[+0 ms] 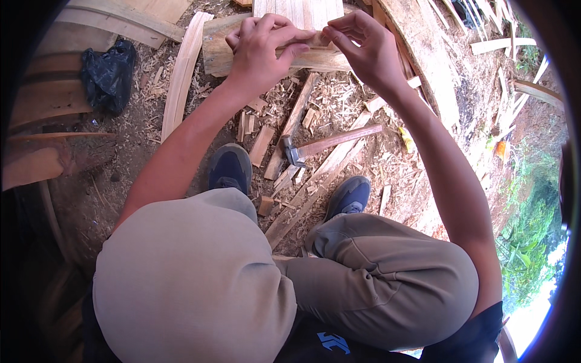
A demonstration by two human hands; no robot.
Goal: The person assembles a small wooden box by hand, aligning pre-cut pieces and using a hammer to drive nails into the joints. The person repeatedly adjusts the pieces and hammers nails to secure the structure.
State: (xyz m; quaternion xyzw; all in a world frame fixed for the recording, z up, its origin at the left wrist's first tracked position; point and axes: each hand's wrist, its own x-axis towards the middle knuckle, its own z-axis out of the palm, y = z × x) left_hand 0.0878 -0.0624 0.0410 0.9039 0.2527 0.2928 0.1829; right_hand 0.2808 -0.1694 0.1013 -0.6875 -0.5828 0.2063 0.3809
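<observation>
Both my arms reach forward over a thick wooden block at the top of the view. My left hand is closed, its thumb and index finger pinched at one end of a small brown piece of wood. At the other end, my right hand pinches the same piece between thumb and fingertips. The piece is small and partly covered by my fingers. Beyond it lies a pale, grooved wooden panel. A claw hammer with a wooden handle rests on the ground below my hands, between my feet.
Wood shavings and several offcuts cover the ground around my shoes. A curved pale plank lies to the left, near a black plastic bag. Long curved boards stand at the right, with green plants beyond.
</observation>
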